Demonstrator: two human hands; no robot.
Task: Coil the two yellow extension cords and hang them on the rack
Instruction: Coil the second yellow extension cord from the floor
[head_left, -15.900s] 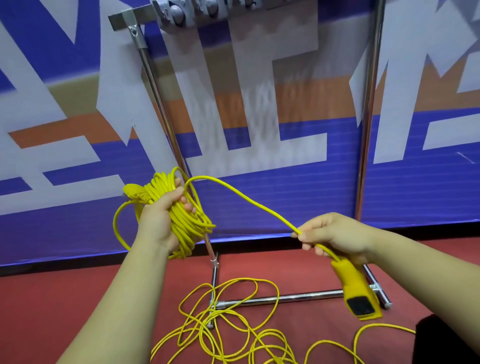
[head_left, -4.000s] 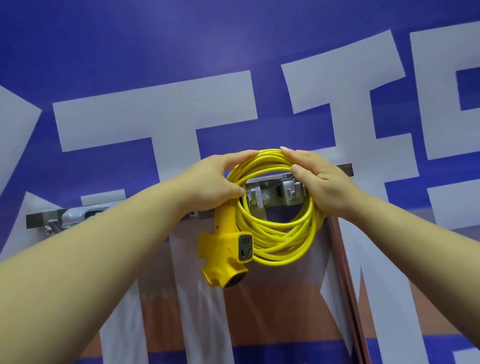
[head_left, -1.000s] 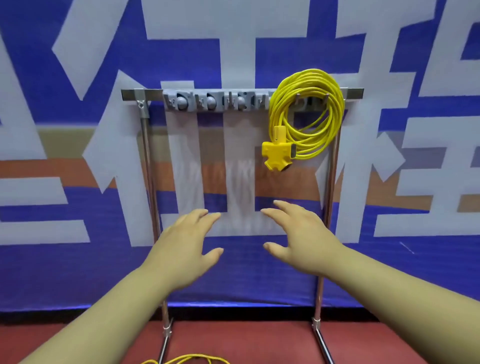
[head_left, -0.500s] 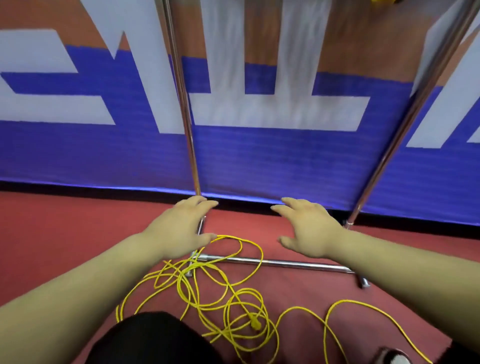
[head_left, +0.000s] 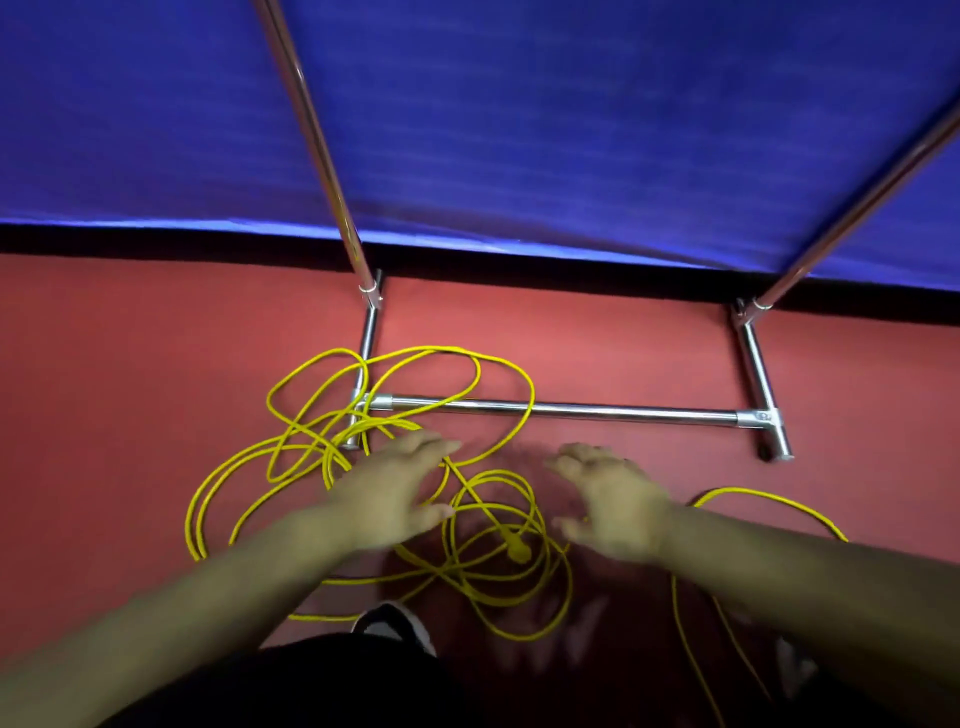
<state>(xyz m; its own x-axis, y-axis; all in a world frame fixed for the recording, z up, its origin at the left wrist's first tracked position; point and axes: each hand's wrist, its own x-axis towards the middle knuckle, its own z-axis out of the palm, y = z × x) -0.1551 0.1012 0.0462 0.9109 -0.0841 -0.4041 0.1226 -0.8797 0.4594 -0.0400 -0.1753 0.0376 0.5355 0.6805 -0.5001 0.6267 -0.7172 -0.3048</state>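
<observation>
A loose yellow extension cord (head_left: 332, 415) lies tangled on the red floor, draped over the left foot of the chrome rack (head_left: 571, 409). Its yellow plug end (head_left: 518, 548) rests among the loops between my hands. My left hand (head_left: 400, 493) hovers open over the tangle with fingers spread. My right hand (head_left: 613, 501) is open too, just right of the plug, and holds nothing. Both hands are blurred by motion. The rack's top bar and the cord hung on it are out of view.
Two chrome uprights (head_left: 317, 140) rise in front of a blue banner (head_left: 519, 114). Another stretch of yellow cord (head_left: 769, 501) curves away at the right. My shoes (head_left: 397, 626) and dark trousers fill the bottom edge.
My view has tilted further down onto the floor. Both open hands have dropped closer to the tangled cord.
</observation>
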